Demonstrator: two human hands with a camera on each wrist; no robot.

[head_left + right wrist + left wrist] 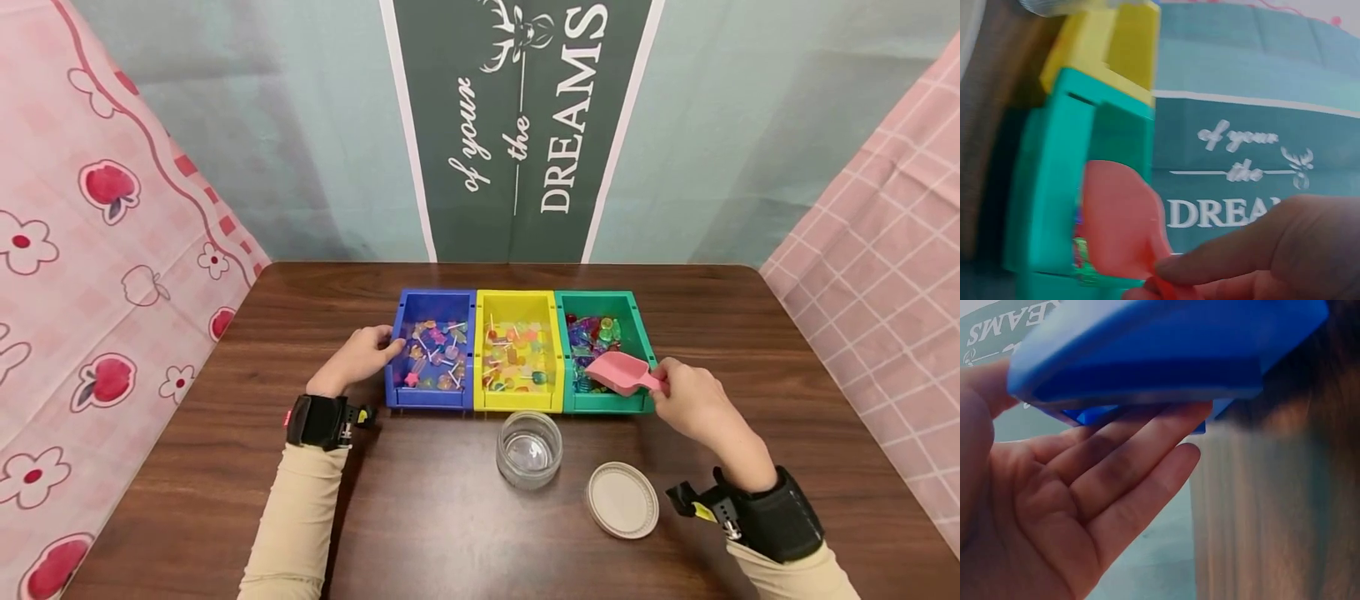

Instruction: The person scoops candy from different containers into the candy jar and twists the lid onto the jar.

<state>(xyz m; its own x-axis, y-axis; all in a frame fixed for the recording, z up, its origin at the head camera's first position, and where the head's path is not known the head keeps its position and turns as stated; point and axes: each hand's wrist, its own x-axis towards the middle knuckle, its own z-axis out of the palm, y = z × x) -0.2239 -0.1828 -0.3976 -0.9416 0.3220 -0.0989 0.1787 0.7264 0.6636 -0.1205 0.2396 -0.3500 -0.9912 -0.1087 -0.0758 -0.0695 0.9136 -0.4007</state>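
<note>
My right hand (pixel 693 398) pinches the handle of a pink scoop (pixel 621 372), whose bowl lies over the front part of the green bin (pixel 643 329). Bright, shiny pieces (pixel 596 333) in purple, red and green lie in that bin. With my left hand (pixel 358 358) I hold the outer side of the blue bin (pixel 431 400): the thumb reaches over its rim, while in the left wrist view the fingers (pixel 1141 456) pass under its bottom. Small lollipops and candy-like charms (pixel 442 354) fill the blue bin's floor.
Between the two sits a yellow bin (pixel 517 402) with similar pieces, all three side by side. In front of them stands a glass jar (pixel 528 450) without a cover; a pale round lid (pixel 622 500) lies to its right. The wooden table (pixel 442 533) ends at a printed curtain (pixel 337 167).
</note>
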